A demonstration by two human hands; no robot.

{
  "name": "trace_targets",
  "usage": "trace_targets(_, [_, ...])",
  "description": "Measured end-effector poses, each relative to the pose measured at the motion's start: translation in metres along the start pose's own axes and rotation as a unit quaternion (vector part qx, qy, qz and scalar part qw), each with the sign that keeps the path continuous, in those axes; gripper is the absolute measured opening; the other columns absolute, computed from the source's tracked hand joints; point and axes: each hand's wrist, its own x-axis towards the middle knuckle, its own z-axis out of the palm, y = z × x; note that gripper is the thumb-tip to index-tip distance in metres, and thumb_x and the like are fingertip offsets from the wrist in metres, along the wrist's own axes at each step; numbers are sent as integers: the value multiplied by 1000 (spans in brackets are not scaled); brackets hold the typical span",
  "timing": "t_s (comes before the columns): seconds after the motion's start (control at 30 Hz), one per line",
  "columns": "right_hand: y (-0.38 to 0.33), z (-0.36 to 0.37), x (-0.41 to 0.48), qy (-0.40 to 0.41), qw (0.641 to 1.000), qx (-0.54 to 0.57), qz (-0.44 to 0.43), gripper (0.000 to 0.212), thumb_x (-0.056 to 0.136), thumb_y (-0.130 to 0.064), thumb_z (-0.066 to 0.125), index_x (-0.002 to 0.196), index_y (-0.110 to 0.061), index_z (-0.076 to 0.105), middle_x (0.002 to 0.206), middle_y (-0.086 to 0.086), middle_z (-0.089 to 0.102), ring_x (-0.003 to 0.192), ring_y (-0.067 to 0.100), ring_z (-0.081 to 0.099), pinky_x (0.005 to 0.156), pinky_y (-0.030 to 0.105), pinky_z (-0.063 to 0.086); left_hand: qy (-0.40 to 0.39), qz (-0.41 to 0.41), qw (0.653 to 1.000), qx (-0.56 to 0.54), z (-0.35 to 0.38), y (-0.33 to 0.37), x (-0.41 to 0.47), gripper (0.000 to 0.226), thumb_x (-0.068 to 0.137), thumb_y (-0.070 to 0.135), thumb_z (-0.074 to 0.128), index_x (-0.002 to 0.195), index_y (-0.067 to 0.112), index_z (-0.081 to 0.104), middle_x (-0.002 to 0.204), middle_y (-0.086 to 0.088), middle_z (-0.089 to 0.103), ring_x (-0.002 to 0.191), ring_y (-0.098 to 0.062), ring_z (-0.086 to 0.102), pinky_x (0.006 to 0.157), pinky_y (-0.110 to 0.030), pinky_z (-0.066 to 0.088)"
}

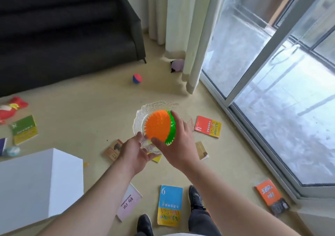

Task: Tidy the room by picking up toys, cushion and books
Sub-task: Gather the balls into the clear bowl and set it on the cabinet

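My right hand (178,143) grips an orange and green spiky ball (159,126) and holds it over a clear glass bowl (140,120). My left hand (133,151) holds that bowl by its near rim, above the floor. Several books lie scattered on the beige floor: a red and yellow one (208,126), a blue and yellow one (169,205), a pink one (129,201), an orange one (271,196), a green and yellow one (24,129). A small red and blue ball (137,78) lies near the sofa.
A dark sofa (68,34) fills the upper left. White curtains (181,27) and a sliding glass door (272,72) are on the right. A white box (39,181) stands at lower left. A red plush toy (9,108) and a purple toy (177,65) lie on the floor.
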Motion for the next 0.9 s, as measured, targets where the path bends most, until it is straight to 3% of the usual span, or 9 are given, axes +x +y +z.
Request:
trace_targets(0.1, [-27, 17, -18, -36, 998, -38, -42, 103, 75, -58, 77, 154, -45, 11, 157, -13, 28, 142, 15, 31, 116, 39, 34, -20, -2, 1000, -17, -15, 18, -29, 30, 106, 28, 39, 115, 9, 61, 103, -14, 72, 91, -31, 67, 66, -46, 57])
trace_targets(0.23, [-55, 30, -26, -47, 996, -54, -60, 103, 77, -59, 76, 156, -42, 12, 158, -12, 27, 142, 15, 31, 112, 30, 28, -40, 5, 999, -31, -40, 40, -43, 41, 102, 35, 44, 130, 11, 59, 127, -16, 66, 114, -34, 63, 65, -46, 58])
trace_targets(0.33, [-70, 36, -24, -55, 995, -63, -57, 103, 78, -61, 73, 157, -41, 11, 158, -11, 28, 142, 17, 33, 111, 33, 32, -56, 17, 998, -19, -53, 56, -48, 62, 95, 64, 45, 124, 13, 63, 123, -16, 67, 111, -36, 64, 67, -47, 58])
trace_targets(0.43, [-81, 43, -21, -68, 991, -86, -70, 101, 78, -63, 72, 157, -39, 14, 157, -8, 32, 141, 21, 36, 110, 39, 36, -107, 4, 994, 25, -59, 66, -53, 87, 78, 81, 50, 132, 14, 61, 127, -17, 67, 119, -38, 62, 76, -50, 57])
trace_targets(0.63, [-90, 40, 10, -110, 985, -108, -76, 100, 79, -60, 73, 157, -38, 16, 153, -8, 37, 137, 22, 38, 108, 38, 37, -70, 11, 997, 24, -46, 73, -41, 82, 66, 51, 85, 134, 16, 56, 125, -16, 68, 118, -37, 63, 80, -52, 56])
trace_targets(0.8, [-71, 15, 49, -182, 981, -49, -37, 108, 78, -29, 76, 160, -34, 6, 154, 1, 39, 138, 26, 40, 109, 39, 39, 1, 43, 998, 54, -3, 80, -15, 28, 86, 37, 71, 106, 20, 64, 97, -10, 72, 95, -30, 67, 81, -50, 56])
trace_targets(0.9, [-47, -16, 88, -194, 981, -24, -12, 104, 80, -17, 70, 161, -33, 5, 155, 7, 41, 138, 27, 43, 105, 36, 41, 0, 49, 996, 77, 35, 78, 11, 36, 85, 39, 71, 115, 20, 65, 103, -12, 74, 102, -32, 67, 92, -55, 52])
